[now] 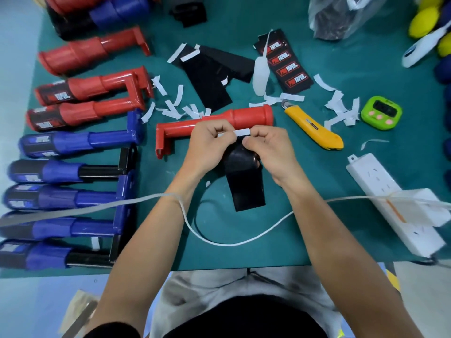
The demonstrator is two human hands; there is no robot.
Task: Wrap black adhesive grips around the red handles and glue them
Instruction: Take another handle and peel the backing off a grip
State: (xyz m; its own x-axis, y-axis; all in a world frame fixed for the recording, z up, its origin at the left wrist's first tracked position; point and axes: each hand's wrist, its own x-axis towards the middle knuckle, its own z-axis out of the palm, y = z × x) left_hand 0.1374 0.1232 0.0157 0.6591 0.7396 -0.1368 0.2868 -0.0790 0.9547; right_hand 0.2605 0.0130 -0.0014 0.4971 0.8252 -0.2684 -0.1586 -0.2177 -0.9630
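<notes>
Black adhesive grip (246, 191) lay on the green counter (305, 228) directly in front of the person, its lower end flat on the mat and its upper end curled up beneath both hands.

Left hand (210, 145): fingers curled, knuckles uppermost, thumb and forefinger pinching the left end of a narrow white strip (240, 132).

Right hand (269, 152): likewise curled, fingertips pinching the strip's right end, thumb pressed down against the top of the black grip.

The strip was held level between the two hands, just above the grip's upper edge. Both forearms came in from the near edge of the counter and converged toward the middle. Could not tell which hand carried the grip's curled end.

Bare red handle (251, 115) lay on its side just behind the hands, wide end to the right and bracket end to the left, its middle hidden by the fingers.

Nearby:
- yellow utility knife (314, 129), right of the handle
- green timer (381, 115), beyond the knife
- white power strip (380, 189), at far right
- white cord (231, 242), draped across both forearms
- paper scraps (170, 103), behind the handle
- wrapped red handles (80, 89) and blue handles (73, 142), ranked along the left
</notes>
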